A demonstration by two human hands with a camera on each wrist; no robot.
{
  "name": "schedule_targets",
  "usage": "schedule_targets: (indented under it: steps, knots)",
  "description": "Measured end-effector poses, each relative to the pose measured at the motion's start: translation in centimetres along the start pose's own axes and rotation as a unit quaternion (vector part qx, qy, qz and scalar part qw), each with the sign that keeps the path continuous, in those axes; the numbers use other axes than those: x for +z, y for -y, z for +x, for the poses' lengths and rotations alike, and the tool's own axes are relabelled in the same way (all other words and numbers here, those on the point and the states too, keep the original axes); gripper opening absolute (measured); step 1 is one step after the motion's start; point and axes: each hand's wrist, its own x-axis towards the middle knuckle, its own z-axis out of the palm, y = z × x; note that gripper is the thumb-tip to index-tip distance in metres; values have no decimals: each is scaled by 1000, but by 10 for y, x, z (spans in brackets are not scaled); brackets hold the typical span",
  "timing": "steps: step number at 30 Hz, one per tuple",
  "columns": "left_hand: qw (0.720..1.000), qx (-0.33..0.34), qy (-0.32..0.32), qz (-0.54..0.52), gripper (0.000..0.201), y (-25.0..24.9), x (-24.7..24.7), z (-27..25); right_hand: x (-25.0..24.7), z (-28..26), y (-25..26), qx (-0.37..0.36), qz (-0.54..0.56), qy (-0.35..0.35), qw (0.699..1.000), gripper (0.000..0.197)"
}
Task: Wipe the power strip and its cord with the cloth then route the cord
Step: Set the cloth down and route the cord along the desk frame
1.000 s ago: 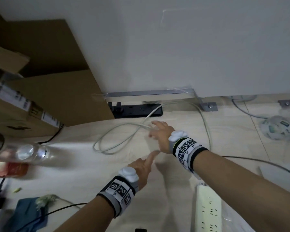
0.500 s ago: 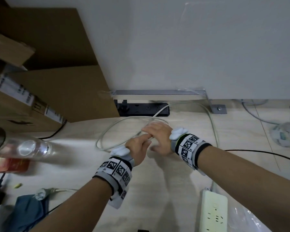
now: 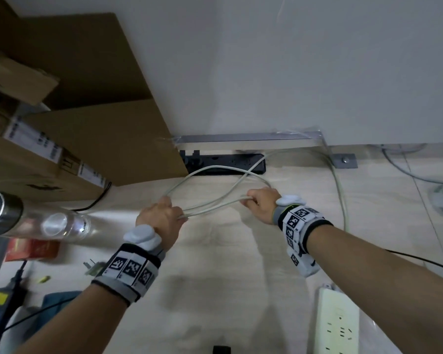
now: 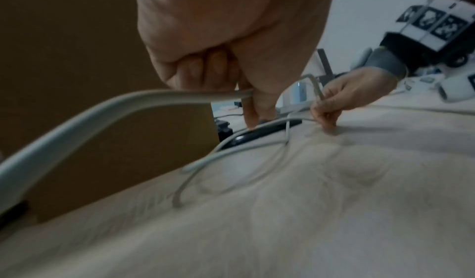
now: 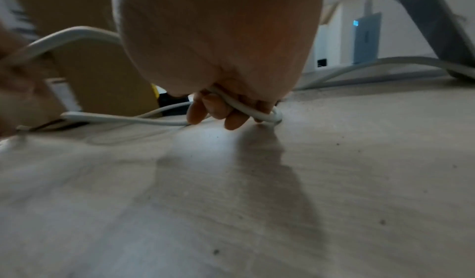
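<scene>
We see a pale wood-grain floor (image 3: 241, 290) meeting a plain white wall (image 3: 304, 72). A grey metal bracket (image 3: 253, 137) runs along the wall's foot. Brown cardboard boxes (image 3: 108, 139) stand stacked at our left, against that wall.

pale grey cord (image 3: 210, 208), black power strip (image 3: 225, 163)

Dim, greyish light here; my hands' shadows fall toward me on the floor (image 3: 215, 290); my wrist views are soft and blurred, bent at the edges; the bottle (image 3: 49, 223) glares.
</scene>
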Motion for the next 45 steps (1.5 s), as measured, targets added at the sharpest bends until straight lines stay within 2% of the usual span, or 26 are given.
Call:
schedule_targets:
  steps: [2,5,7,10,12,14,15,18,20,22,24,26,28,30,31,33,34,36,37,39,40,41,43,45]
  knots:
    - [999,-40,20,10,37,-9,-14,3,2,0,3,-17,-69,-5,997,40]
    - [998,-65,-16,7,40,-18,-33,3,4,-4,9,-9,-115,6,993,31]
    - [998,-55,-32,-20,45,-21,-41,3,2,-6,14,7,-113,20,993,28]
    - [986,-22,0,-163,50,-26,-56,7,-3,-8,24,29,-64,13,997,29]
    - [953,-53,21,-297,47,-26,-66,12,-7,-10,30,43,-12,4,999,30]
    - [895,-119,46,-428,41,-23,-73,20,-10,-11,34,55,23,2,998,28]
    - [854,-149,64,-495,38,-20,-75,23,-11,-11,36,59,35,4,998,28]
    - [702,-206,94,-675,34,-12,-79,34,-12,-11,41,55,45,20,997,28]
    - [623,-220,85,-746,33,-12,-79,39,-10,-11,44,43,40,22,998,27]
    - [562,-239,67,-789,34,-11,-69,43,-6,-9,43,22,53,1,998,25]
    - [512,-265,57,-815,35,-8,-52,43,-1,-10,41,-16,77,-33,996,32]
    - [499,-300,59,-811,35,-4,-29,40,3,-12,37,-61,72,-38,995,56]
    - [511,-339,56,-788,32,4,-7,36,7,-12,33,-94,1,-15,995,77]
    - [526,-387,46,-756,27,14,8,36,12,-10,26,-135,-105,0,985,64]
    - [562,-395,45,-725,23,17,13,36,15,-9,24,-157,-142,-4,977,53]
    - [711,-397,74,-576,21,30,21,37,22,-7,21,-179,-165,-33,969,46]
    - [805,-368,71,-459,30,37,26,38,24,-7,20,-173,-153,-49,972,49]
    - [919,-266,25,-291,52,39,25,34,24,-8,22,-126,-120,-55,983,67]
    - [942,-204,-14,-265,62,37,26,31,24,-7,22,-92,-105,-49,989,79]
    - [988,-37,9,-152,80,18,28,28,22,-2,23,-30,-75,-29,996,97]
    - [995,50,24,-87,87,6,29,23,21,0,23,-14,-66,-26,997,100]
    - [993,105,37,-31,93,-5,34,21,20,2,23,-10,-63,-27,998,99]
    - [988,137,71,21,93,-14,48,22,18,4,24,-20,-73,-37,996,89]
    - [990,121,72,17,72,-8,59,25,15,4,24,-36,-113,-43,992,87]
